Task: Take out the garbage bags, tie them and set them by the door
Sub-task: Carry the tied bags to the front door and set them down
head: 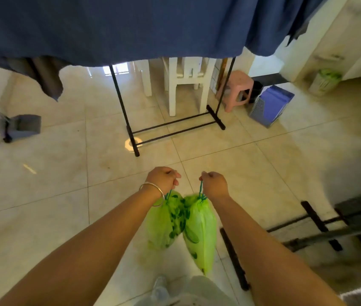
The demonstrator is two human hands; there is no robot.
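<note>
A grey dustpan [23,127] is sitting on the floor at nine o'clock, far over by the left edge. A big blue cloth [131,29] is hanging across the top, from ten o'clock to one o'clock, over a black rack [170,127] that is standing on the shiny floor tiles [42,173]. The left hand [164,178] is reaching out just left of the middle, with a silver bangle [153,194] sitting on its wrist. Its fingers are curling tight around a thin green string, and the left green bag [164,221] is hanging down from that string. The right green bag [201,235] is hanging at six o'clock, touching the left one side by side, and both bags are closed at the top. The right hand [213,183] is gripping the string of this bag with its fingers curled shut on it. Both bags are hanging in the air above the floor, in front of the person's pale clothes. Behind the rack, at twelve o'clock, a white chair [186,85] is standing. A pink stool [238,89] is standing at one o'clock, and a blue basket [271,106] is leaning just beside it. A small bin with a green bag [326,81] in it is standing at two o'clock by the wall.
</note>
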